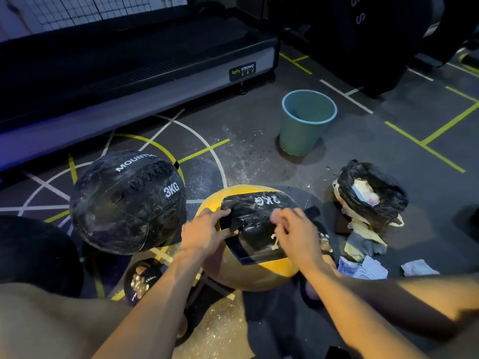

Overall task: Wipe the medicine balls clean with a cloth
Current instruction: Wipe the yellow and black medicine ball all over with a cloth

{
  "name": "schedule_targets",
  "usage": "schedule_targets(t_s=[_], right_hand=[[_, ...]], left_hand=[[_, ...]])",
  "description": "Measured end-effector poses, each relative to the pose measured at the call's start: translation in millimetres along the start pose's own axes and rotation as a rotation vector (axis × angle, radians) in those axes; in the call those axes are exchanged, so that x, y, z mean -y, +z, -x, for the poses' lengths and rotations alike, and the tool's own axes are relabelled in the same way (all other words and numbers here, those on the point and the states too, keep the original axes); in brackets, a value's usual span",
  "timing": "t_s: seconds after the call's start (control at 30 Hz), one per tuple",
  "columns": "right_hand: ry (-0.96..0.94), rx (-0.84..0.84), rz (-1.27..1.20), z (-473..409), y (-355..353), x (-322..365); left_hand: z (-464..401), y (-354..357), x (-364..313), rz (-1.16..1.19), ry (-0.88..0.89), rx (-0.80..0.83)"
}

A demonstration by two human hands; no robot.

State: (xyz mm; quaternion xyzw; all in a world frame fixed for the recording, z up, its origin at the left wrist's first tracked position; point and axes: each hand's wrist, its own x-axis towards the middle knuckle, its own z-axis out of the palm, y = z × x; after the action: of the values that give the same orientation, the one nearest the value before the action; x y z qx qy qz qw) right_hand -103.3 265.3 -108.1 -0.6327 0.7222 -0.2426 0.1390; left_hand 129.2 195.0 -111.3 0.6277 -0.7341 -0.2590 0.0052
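Observation:
A yellow and black 2KG medicine ball (255, 270) sits on the floor between my feet. My left hand (204, 233) pinches a small black strap or flap on the ball's top left. At the top right of the ball, my right hand (294, 233) hovers with its fingers curled and blurred; no cloth shows in it. A black 3KG medicine ball (124, 200) rests to the left. Crumpled cloths or tissues (363, 265) lie on the floor at right.
A blue-green bucket (305, 123) stands beyond the balls, with water splashes on the floor around it. A black-bagged bin (370, 193) full of waste sits at right. A treadmill base (129, 73) runs along the far left. My sandalled foot (141, 279) is beside the ball.

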Motion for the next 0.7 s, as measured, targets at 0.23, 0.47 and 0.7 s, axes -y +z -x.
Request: schedule_targets(t_s=[0.23,0.47,0.7], right_hand=[[-0.466,0.092,0.066,30.1,53.0,53.0],[-0.344,0.032,0.077,12.2,7.3,-1.3],[-0.658,0.139,0.218,27.3,42.2,29.3]], left_hand=[[-2.6,-3.5,3.7,-0.003,-0.015,0.015],[-1.0,-6.3,-3.0,0.049,-0.017,0.053],[0.3,-6.3,2.2,0.042,-0.047,0.034]])
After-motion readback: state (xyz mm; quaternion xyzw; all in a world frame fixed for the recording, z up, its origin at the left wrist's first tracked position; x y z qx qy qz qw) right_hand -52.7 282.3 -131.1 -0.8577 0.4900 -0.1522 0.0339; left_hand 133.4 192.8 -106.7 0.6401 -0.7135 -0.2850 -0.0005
